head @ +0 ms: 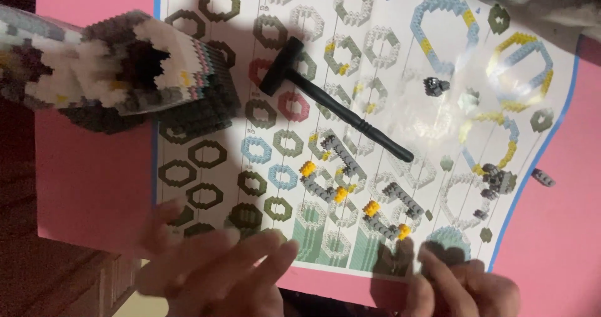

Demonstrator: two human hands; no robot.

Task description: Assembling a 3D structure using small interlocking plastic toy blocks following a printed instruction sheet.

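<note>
I see both hands spread empty, left hand (213, 270) blurred and right hand (460, 286) on the instruction sheet's (400, 73) near edge; four grey-and-yellow brick strips (341, 167) (one black hammer (332, 101)) lie mid-sheet.

A home hobby table set up for building with tiny bricks

A pink table top (94, 185) carries a printed instruction sheet (400, 73) covered in ring-shaped building steps; a half-built micro-brick model (125, 73) in white, grey and black stands at its corner; loose grey and yellow brick pieces (341, 189) lie on the paper beside a small black plastic hammer (332, 101); dark wood shows past the table's edge; the light is dim and warm, like a room at home rather than a workshop.
</note>
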